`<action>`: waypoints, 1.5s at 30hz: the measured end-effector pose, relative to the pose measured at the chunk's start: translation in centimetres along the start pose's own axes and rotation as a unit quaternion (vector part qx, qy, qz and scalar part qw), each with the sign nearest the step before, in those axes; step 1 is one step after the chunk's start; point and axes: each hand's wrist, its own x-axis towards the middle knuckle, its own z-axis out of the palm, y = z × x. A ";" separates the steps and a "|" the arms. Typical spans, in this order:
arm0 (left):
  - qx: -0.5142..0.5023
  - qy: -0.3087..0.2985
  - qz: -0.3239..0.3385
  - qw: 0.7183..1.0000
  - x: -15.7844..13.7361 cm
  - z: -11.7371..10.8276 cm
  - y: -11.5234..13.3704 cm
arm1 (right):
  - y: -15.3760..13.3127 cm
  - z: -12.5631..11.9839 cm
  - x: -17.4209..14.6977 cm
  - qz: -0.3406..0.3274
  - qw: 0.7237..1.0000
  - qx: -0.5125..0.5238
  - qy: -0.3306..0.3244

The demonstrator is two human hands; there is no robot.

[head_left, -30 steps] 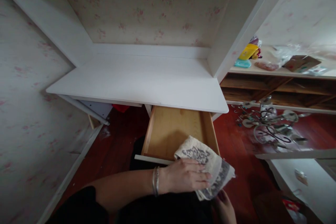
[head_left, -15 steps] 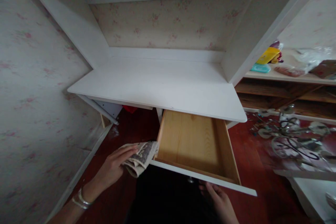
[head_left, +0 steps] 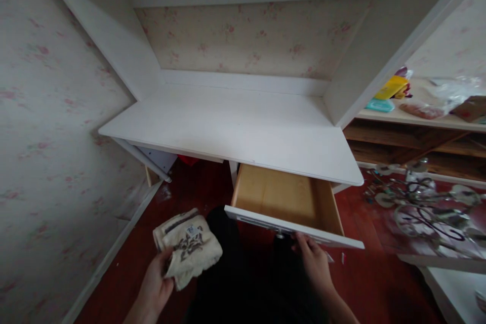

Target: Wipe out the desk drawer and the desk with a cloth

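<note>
Left of a white-fronted wooden drawer (head_left: 261,220), the left hand (head_left: 155,283) pinches folded cream cloth (head_left: 193,250), likely soft, by its edge; right hand (head_left: 314,259), grip unclear.

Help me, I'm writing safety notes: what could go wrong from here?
The right hand is at the front of the open drawer; pulled too far, it might tip out.
The left hand grips the cloth near one edge, so it could slip to the floor.
A knee looks close to the drawer's corner and might bump it.
</note>
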 end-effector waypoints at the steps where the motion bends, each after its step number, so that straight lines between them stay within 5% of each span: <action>1: -0.023 -0.016 -0.008 1.000 -0.5 0.4 -0.8 | -0.4 0.1 0.8 -0.007 1.000 -0.009 -0.002; 10: -0.071 -0.105 -0.092 0.988 -4.6 6.2 -5.6 | -3.2 0.4 7.9 -0.038 0.998 -0.039 -0.033; 19: -0.003 -0.180 -0.111 0.977 -4.6 8.3 -10.0 | -6.4 2.2 14.4 -0.029 0.999 0.022 -0.037; 25: -0.031 -0.199 -0.092 0.975 -4.5 10.3 -9.8 | -9.3 2.2 14.1 -0.012 0.995 0.043 -0.084; 30: -0.039 -0.174 -0.054 0.982 -3.4 14.0 -8.4 | -12.4 -1.4 11.8 -0.046 0.988 0.038 -0.141; 32: -0.049 -0.179 -0.021 0.982 -2.6 16.1 -7.8 | -14.2 -3.5 11.8 -0.105 0.989 0.050 -0.094; 36: -0.083 -0.182 0.048 0.979 -1.1 21.0 -6.8 | -17.2 -7.1 14.4 -0.196 0.975 0.003 0.101; 41: -0.113 -0.189 0.065 0.973 -0.2 27.9 -6.0 | -17.9 -8.0 18.4 -0.103 0.918 -0.308 0.226; 45: -0.110 -0.164 0.071 0.978 0.1 31.6 -6.5 | -17.5 -6.2 18.8 -0.118 0.863 -0.412 0.266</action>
